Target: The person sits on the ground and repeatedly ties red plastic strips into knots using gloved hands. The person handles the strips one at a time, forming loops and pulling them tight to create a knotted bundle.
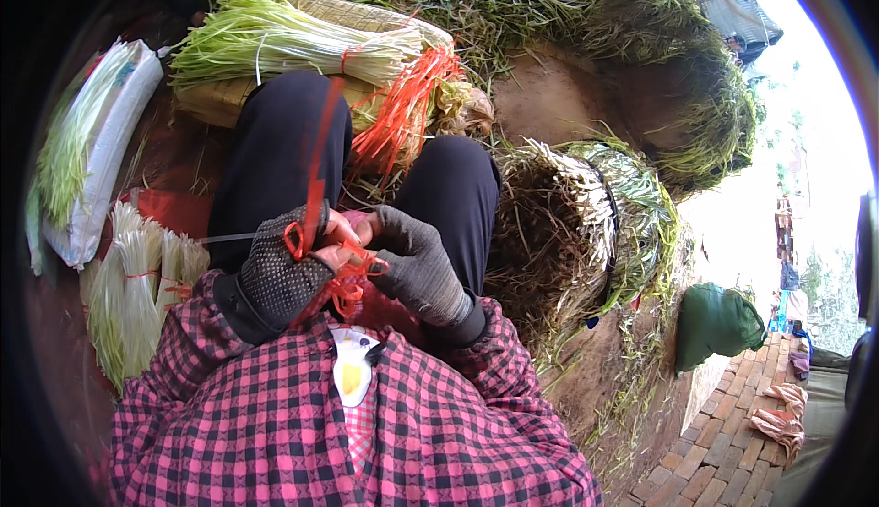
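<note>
My left hand (285, 263), in a dotted grey glove with bare fingertips, pinches a thin red plastic strip (316, 191). Part of the strip stands up above this hand, blurred, and a loop of it lies over the glove. My right hand (420, 263), in a similar grey glove, meets it fingertip to fingertip. Between the two hands the strip forms loose, crumpled loops (349, 292). Both hands are over my lap, between my knees. Ahead of the knees, a bundle of pale green leafy stalks (275, 40), probably chives, lies on a yellowish padded block, with many red strips (405, 112) hanging beside it.
Tied pale bundles (137, 294) stand at the left, near a white sack (117, 156) with more stalks on it. On the right lies a large strapped bundle of rooted green plants (556, 225). Heaped greens (522, 12) line the back. A green sack (717, 328) sits beside brick paving (728, 418).
</note>
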